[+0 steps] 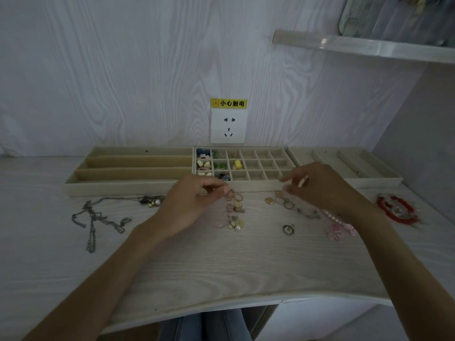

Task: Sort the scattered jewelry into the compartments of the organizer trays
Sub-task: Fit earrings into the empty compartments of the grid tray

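Jewelry was only partly sorted: several left cells of the grid tray (261, 185) held pieces, while chains (98, 217), rings (235, 197) and bracelets (396, 209) lay on the tabletop (221, 262). Left hand (187, 205) fingers pinched at the rings; right hand (317, 185) hovered, loosely curled, seemingly empty.

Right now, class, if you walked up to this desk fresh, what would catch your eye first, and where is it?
Probably the two hands over the middle of the desk: the left hand at a cluster of small rings, the right hand hovering near the grid tray. Next, the colourful pieces filling that tray's left compartments, especially a yellow one. Then the red bracelet far right and the silver chain far left.
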A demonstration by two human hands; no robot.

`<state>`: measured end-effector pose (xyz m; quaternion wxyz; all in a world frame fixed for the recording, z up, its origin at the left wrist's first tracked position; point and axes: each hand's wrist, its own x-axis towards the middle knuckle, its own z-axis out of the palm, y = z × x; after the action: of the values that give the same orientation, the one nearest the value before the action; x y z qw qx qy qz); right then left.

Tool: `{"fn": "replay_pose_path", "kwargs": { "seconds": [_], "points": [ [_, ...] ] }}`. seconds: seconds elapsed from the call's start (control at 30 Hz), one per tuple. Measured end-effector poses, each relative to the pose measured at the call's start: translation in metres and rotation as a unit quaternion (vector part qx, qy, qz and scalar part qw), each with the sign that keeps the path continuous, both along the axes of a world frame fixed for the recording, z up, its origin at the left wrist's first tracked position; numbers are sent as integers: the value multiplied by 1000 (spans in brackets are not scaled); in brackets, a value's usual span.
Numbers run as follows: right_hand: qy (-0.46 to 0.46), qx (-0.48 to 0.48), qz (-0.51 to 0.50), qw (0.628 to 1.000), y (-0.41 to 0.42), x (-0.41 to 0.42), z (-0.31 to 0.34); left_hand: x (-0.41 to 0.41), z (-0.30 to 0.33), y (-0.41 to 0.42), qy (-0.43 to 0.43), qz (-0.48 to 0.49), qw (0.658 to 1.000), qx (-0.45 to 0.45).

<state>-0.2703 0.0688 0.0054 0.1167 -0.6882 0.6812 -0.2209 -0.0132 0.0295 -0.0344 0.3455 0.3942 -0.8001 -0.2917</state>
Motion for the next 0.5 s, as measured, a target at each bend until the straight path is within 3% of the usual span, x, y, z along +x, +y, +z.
{"fn": "replay_pose_path", "kwargs": {
  "seconds": [0.17,0.37,0.43,0.5],
  "points": [
    [-133,-5,144,981,-10,42,11,2,10,0,106,11,989,103],
    [-255,35,175,950,-24,78,1,4,10,0,108,38,993,42],
    [-269,27,162,949,-26,78,-3,7,7,-2,75,79,994,20],
    [-240,30,146,959,-26,75,-8,11,4,-2,-25,121,992,-16]
  ]
}}
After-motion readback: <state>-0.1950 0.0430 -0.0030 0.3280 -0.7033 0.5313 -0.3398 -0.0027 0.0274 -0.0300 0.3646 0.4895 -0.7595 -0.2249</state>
